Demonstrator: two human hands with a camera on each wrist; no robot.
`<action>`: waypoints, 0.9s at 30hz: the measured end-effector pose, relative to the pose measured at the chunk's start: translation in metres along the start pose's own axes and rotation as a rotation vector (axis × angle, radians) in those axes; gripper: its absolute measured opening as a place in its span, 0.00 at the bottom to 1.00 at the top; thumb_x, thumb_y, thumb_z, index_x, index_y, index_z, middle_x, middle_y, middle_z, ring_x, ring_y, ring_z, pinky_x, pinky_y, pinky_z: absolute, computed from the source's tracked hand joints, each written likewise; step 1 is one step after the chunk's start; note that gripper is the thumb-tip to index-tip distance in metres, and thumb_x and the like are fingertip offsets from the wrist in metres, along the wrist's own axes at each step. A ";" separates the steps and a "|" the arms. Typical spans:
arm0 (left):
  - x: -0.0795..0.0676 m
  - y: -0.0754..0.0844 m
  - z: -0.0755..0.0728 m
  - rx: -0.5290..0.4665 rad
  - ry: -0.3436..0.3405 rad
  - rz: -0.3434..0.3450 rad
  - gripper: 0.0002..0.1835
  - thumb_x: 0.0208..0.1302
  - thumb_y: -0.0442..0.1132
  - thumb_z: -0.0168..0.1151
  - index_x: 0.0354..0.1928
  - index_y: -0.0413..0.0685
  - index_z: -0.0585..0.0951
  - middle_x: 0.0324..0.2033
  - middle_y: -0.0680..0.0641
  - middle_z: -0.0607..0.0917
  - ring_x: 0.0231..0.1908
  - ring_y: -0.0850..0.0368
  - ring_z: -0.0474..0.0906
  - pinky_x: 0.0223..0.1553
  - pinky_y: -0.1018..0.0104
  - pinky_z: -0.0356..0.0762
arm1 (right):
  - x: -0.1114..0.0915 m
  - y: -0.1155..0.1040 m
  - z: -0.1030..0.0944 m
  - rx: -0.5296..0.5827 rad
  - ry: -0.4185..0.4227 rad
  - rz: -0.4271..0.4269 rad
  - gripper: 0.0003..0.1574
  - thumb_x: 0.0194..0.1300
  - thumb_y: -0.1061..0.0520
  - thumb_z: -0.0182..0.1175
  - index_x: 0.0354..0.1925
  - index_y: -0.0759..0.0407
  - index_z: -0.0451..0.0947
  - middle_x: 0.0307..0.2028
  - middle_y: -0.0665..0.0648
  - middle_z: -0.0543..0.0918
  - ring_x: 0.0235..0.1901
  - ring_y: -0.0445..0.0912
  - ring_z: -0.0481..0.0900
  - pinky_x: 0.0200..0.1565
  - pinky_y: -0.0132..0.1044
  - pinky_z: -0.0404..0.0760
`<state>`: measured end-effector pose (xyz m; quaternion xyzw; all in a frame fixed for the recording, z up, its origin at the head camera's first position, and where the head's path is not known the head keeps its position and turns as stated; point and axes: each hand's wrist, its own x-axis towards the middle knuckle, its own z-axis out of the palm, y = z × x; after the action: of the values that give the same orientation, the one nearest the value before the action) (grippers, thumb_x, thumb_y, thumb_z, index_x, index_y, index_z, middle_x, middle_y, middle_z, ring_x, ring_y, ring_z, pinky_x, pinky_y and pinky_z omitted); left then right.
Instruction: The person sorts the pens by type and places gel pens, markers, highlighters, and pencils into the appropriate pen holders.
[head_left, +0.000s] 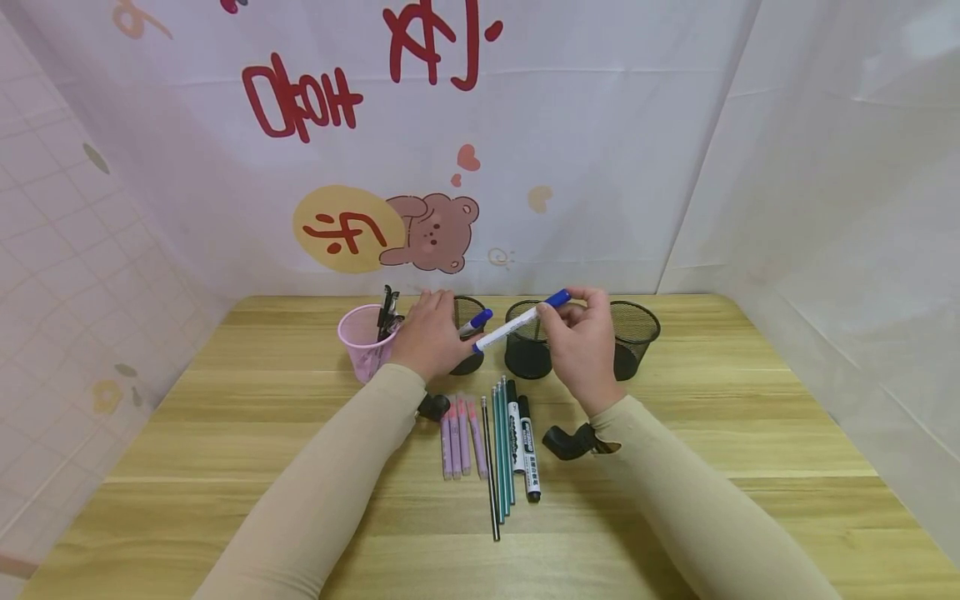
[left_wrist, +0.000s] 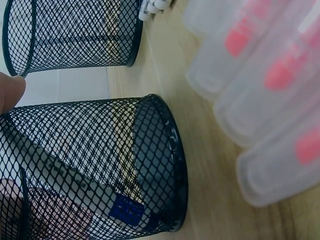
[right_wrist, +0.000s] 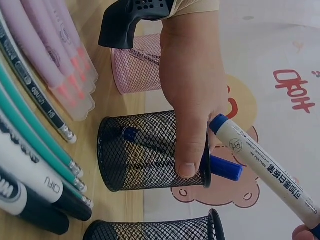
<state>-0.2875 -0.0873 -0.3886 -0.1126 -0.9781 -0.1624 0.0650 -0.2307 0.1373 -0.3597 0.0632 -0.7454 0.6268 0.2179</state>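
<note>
My left hand (head_left: 429, 337) grips a black mesh pen cup (right_wrist: 112, 165), thumb on the near wall and fingers behind the mesh. Inside that cup leans a blue-capped marker (left_wrist: 75, 185), its cap end sticking out over the rim. With thumb and fingertips, my right hand (head_left: 587, 350) pinches a white whiteboard marker (right_wrist: 265, 172) with blue ends near its cap. This marker slants above the cups, its lower end close to the left thumb.
Left of the gripped cup is a pink mesh cup (head_left: 352, 346) with black pens. Two more black mesh cups, a middle one (head_left: 527, 362) and a right one (head_left: 637, 329), stand rightward. In front lie purple highlighters (head_left: 454, 442), green pencils (head_left: 504, 467), a black pencil (head_left: 491, 475) and black-capped markers (head_left: 530, 454).
</note>
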 end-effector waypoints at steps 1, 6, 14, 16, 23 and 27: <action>0.000 0.000 0.000 -0.005 -0.001 0.000 0.53 0.63 0.66 0.68 0.79 0.41 0.62 0.79 0.40 0.65 0.82 0.37 0.53 0.83 0.45 0.51 | 0.000 0.000 0.001 0.001 0.008 -0.002 0.26 0.74 0.61 0.64 0.61 0.66 0.64 0.39 0.66 0.87 0.28 0.40 0.76 0.28 0.28 0.72; 0.000 0.000 0.000 -0.008 0.000 0.000 0.55 0.59 0.66 0.71 0.79 0.40 0.62 0.79 0.39 0.66 0.82 0.37 0.53 0.83 0.45 0.51 | 0.002 0.002 0.006 -0.023 0.041 -0.019 0.27 0.73 0.61 0.65 0.61 0.69 0.64 0.41 0.68 0.87 0.30 0.40 0.76 0.28 0.27 0.70; -0.002 0.000 0.000 -0.002 0.029 0.010 0.57 0.61 0.74 0.64 0.78 0.39 0.63 0.78 0.39 0.67 0.82 0.38 0.55 0.82 0.45 0.54 | 0.004 0.000 0.011 -0.049 0.088 -0.030 0.26 0.72 0.62 0.66 0.60 0.68 0.65 0.41 0.68 0.87 0.30 0.40 0.76 0.27 0.27 0.69; -0.002 0.001 0.000 -0.001 0.030 0.008 0.57 0.61 0.75 0.62 0.78 0.39 0.63 0.78 0.39 0.68 0.82 0.37 0.55 0.82 0.45 0.55 | 0.004 0.000 0.012 -0.056 0.094 -0.024 0.26 0.72 0.62 0.66 0.61 0.67 0.66 0.41 0.68 0.87 0.30 0.40 0.76 0.28 0.27 0.70; 0.000 0.000 0.001 -0.010 0.035 0.011 0.56 0.60 0.74 0.63 0.77 0.39 0.65 0.76 0.39 0.69 0.81 0.38 0.56 0.82 0.46 0.55 | 0.004 0.000 0.015 -0.060 0.105 -0.034 0.26 0.73 0.61 0.65 0.61 0.68 0.65 0.40 0.67 0.87 0.30 0.42 0.76 0.27 0.27 0.70; -0.001 0.001 0.001 -0.016 0.041 0.013 0.55 0.61 0.72 0.65 0.77 0.38 0.65 0.76 0.39 0.70 0.81 0.38 0.57 0.82 0.46 0.56 | 0.005 0.001 0.017 -0.084 0.111 -0.048 0.26 0.73 0.62 0.66 0.61 0.68 0.66 0.41 0.67 0.87 0.31 0.42 0.76 0.28 0.27 0.72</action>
<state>-0.2868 -0.0862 -0.3893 -0.1161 -0.9745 -0.1722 0.0851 -0.2394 0.1219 -0.3605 0.0367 -0.7562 0.5920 0.2763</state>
